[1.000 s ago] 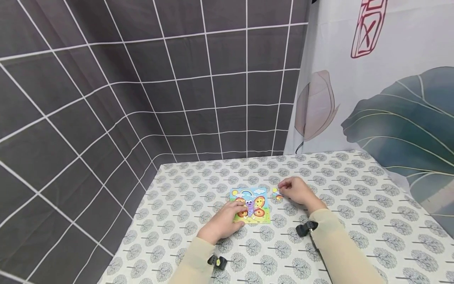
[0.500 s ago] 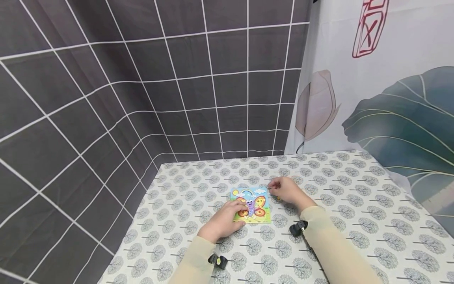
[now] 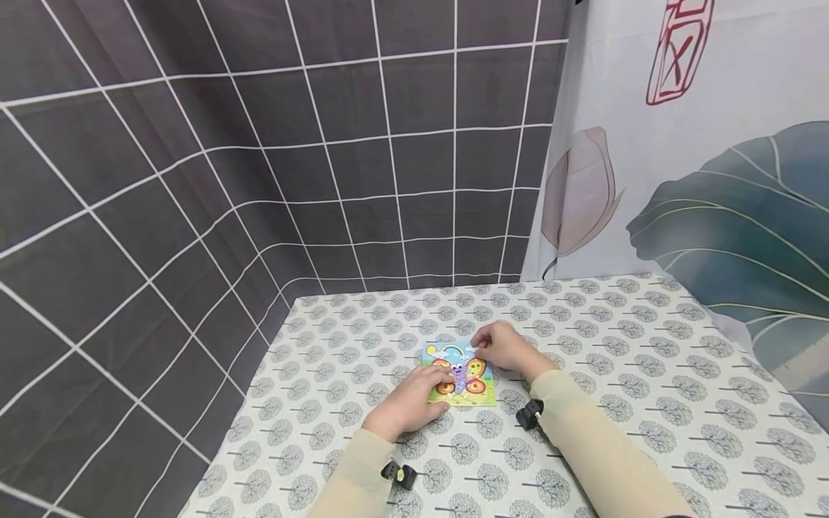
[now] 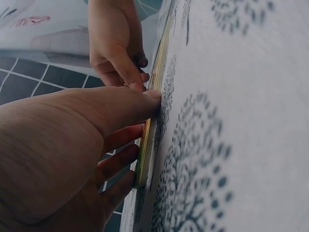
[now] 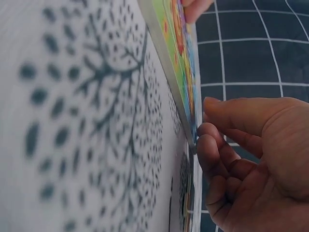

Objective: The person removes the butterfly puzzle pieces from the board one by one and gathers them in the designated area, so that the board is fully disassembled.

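A square butterfly puzzle board (image 3: 484, 397), printed with a purple butterfly, sun and rainbow, lies flat on the cloth. My left hand (image 3: 411, 401) rests over its left side with fingers extended on the picture. The left thumb (image 4: 140, 104) lies along the near edge in the left wrist view. At the upper right corner, my right hand (image 3: 508, 350) has thumb and forefinger brought together. A sliver of something small and pale shows between these fingertips in the right wrist view, likely a puzzle piece mostly hidden by them. The other right fingers (image 5: 227, 188) curl inward.
Low in the right wrist view, a thin yellowish edge (image 5: 186, 205) lies on the cloth below the board. A tree-print cloth (image 3: 363, 338) covers the table. Dark gridded curtain (image 3: 337, 165) stands behind and left, with a pale leaf-print curtain (image 3: 745, 237) on the right.
My right hand has moved left from the loose pieces beside the board to its upper right corner. The left hand and the board have stayed put.
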